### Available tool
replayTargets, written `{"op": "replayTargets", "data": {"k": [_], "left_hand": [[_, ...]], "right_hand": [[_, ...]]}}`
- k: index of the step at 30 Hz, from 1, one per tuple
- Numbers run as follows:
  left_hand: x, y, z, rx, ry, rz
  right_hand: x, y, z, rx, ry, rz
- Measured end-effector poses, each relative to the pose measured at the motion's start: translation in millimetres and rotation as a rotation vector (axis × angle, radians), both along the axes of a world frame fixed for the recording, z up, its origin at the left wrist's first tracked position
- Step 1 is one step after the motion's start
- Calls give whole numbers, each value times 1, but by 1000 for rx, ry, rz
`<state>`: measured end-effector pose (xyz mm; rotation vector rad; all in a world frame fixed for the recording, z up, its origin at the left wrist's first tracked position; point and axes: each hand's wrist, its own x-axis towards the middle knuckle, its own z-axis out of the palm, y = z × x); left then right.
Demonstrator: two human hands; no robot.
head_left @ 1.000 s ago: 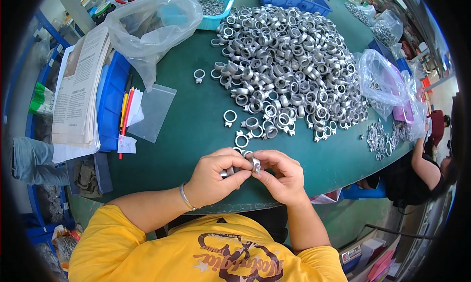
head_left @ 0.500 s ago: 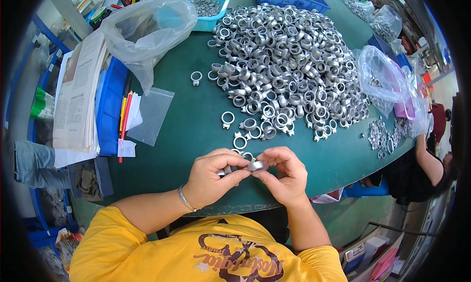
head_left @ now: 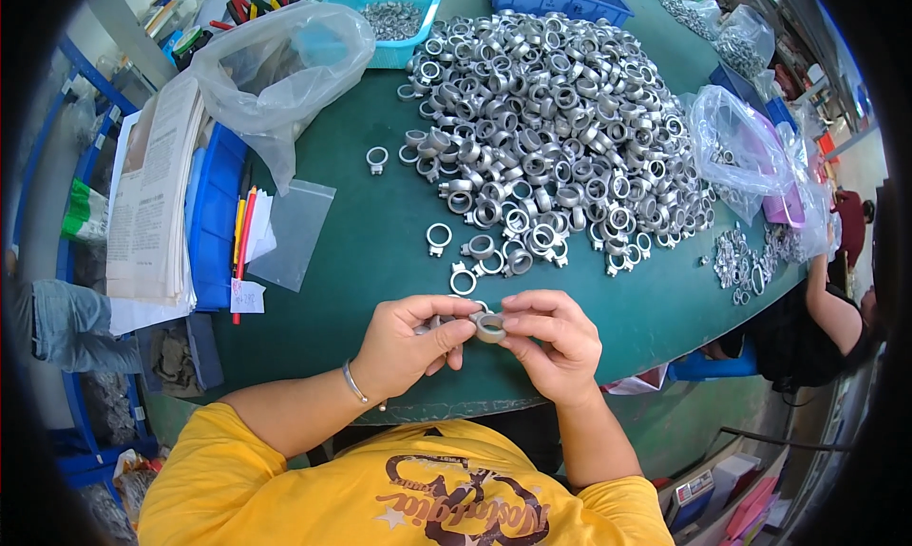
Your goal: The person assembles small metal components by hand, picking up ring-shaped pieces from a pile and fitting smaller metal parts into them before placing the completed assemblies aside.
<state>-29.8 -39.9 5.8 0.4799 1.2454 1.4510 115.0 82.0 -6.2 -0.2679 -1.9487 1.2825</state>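
Note:
Near the front edge of the green table, a grey metal ring (head_left: 490, 328) is held between my two hands, its opening tilted up. My right hand (head_left: 560, 348) pinches it with thumb and fingers from the right. From the left, my left hand (head_left: 404, 346) meets it with thumb and forefinger, while its curled fingers keep at least one more grey metal piece, mostly hidden. Just beyond my fingertips lie loose metal rings with small lugs, among them one ring (head_left: 463, 280). A large heap of such rings (head_left: 560, 118) spreads over the middle of the table.
Left of the heap are a clear plastic bag (head_left: 280, 71), a flat zip bag (head_left: 296, 237), pencils (head_left: 245, 251) and a blue bin (head_left: 217, 213) beside papers. Turquoise (head_left: 432, 23) and blue baskets (head_left: 560, 2) stand behind. Small metal parts (head_left: 741, 266) and another person (head_left: 817, 327) are at right.
The ring between my hands has turned, so its opening now shows more. My left fingers have shifted, with lower fingertips now visible beneath the thumb. The view has moved slightly.

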Motion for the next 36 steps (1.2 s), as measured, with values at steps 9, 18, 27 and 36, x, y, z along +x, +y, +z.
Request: {"op": "replayTargets", "data": {"k": [9, 18, 27, 36], "left_hand": [[0, 1, -5, 124, 109, 59], [0, 1, -6, 122, 74, 50], [-1, 0, -8, 110, -164, 17], [-19, 2, -9, 191, -493, 125]], "right_hand": [[2, -1, -8, -324, 124, 171], [2, -1, -7, -316, 166, 214], [-2, 1, -4, -22, 133, 184], [-8, 0, -5, 182, -180, -234]]}}
